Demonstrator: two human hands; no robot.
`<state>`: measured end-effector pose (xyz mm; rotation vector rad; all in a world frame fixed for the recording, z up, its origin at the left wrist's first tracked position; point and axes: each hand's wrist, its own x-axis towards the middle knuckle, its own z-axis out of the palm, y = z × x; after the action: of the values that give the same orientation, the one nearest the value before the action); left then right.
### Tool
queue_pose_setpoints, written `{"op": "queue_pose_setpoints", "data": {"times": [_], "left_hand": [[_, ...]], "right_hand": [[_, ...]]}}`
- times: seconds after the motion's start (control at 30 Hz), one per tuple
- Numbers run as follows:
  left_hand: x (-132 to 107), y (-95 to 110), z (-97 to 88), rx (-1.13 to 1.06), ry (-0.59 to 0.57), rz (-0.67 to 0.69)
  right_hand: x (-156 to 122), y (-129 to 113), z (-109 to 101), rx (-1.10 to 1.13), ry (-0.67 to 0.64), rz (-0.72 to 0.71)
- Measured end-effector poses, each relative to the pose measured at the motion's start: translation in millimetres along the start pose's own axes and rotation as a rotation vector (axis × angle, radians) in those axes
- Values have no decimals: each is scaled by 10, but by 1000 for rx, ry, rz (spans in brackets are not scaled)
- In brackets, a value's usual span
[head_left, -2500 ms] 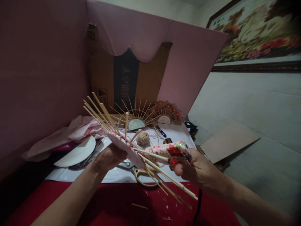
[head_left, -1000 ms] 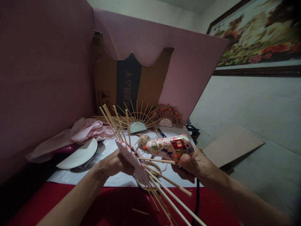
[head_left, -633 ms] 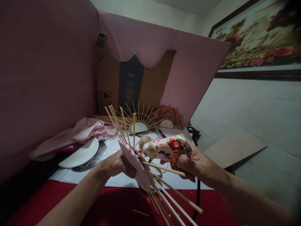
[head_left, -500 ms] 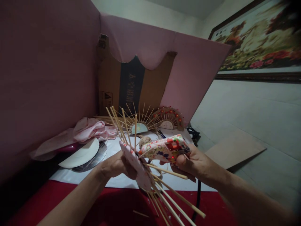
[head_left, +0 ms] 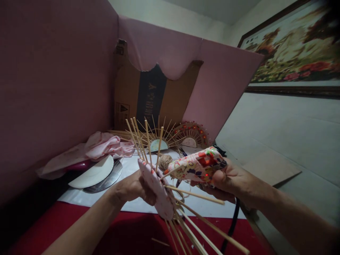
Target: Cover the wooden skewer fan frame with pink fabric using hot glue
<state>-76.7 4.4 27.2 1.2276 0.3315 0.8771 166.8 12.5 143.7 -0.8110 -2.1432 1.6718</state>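
Observation:
My left hand (head_left: 136, 187) is closed round a pink, fabric-covered half disc (head_left: 160, 199), which is tilted almost edge-on. Wooden sticks (head_left: 197, 194) fan out from its edge, some pointing up and others down to the right. To the right of it, my right hand (head_left: 225, 179) grips a glue gun (head_left: 195, 169) wrapped in flowered covering, with a small red light lit. The gun's orange tip points left at the sticks, a little apart from the disc. Its black cord (head_left: 234, 221) hangs below my right hand. My left fingertips are partly hidden behind the disc.
Behind stand a finished-looking stick fan with a pale green half disc (head_left: 158, 144) and another fan with red beads (head_left: 190, 128). A twine ball (head_left: 165, 161) lies on the white sheet (head_left: 127, 202). At left are a white paper half plate (head_left: 92, 172) and pink cloth (head_left: 104, 146).
The glue gun has drawn back to the right, away from the half disc. The disc and its sticks have shifted slightly right in view.

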Motion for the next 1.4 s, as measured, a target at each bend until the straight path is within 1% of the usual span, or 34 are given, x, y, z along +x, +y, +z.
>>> {"op": "queue_pose_setpoints", "data": {"times": [0.1,0.17,0.27,0.4,0.53,0.6,0.77,0.97,1.2,1.4], "left_hand": [[-16,-59,-55,-26,74,1],[-18,-83,-70,-80,94,19],[-8,-77,-53,-131,84,39],[9,-12,0,-124,66,23],[13,40,27,-107,78,-2],[10,45,25,-97,83,-2],[1,39,21,-23,88,-30],[3,49,54,-94,87,-10],[-1,61,23,-71,89,-62],[11,38,33,-119,87,-42]], "right_hand": [[-42,24,-10,1,-9,29],[-60,43,-9,14,-17,53],[-68,70,-3,26,-19,52],[-59,81,-6,15,-25,31],[-60,34,4,4,-12,74],[-66,-13,26,-42,7,81],[-89,-99,78,-184,58,29],[-114,-60,58,-245,86,20],[-135,-27,42,-272,138,11],[-129,-60,53,-231,103,9]]}}
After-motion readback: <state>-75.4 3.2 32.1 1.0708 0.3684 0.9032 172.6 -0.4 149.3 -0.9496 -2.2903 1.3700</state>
